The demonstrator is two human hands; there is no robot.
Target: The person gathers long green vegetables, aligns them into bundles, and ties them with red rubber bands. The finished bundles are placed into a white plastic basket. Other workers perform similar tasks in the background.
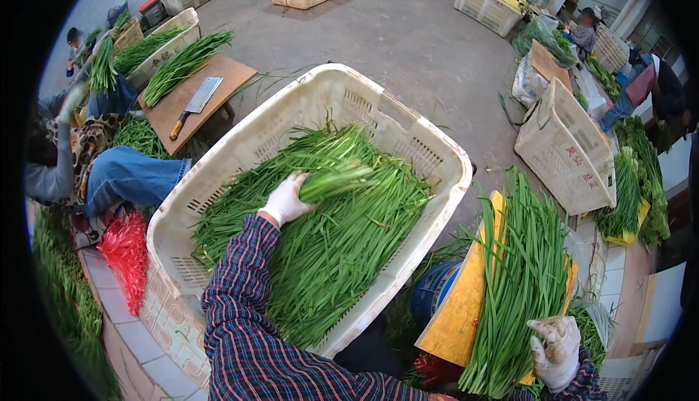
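My left hand [286, 199], in a white glove, is shut on a bunch of green garlic chives [336, 180], blurred by motion, over a large white plastic crate [355, 324]. Many more chives [338, 259] lie in that crate. At the lower right, my right hand [554, 352], in a soiled white glove, is beside a thick pile of long chives [521, 286] on a yellow board [453, 313]. Its fingers are apart and curled, with nothing seen between them.
On the left, a cleaver [202, 95] and chives lie on a wooden board [232, 76], near a seated person's jeans-clad leg [131, 174]. Red plastic ties [128, 253] hang beside the crate. A blue bucket [434, 289] sits by the yellow board. Another white crate [568, 155] stands at right.
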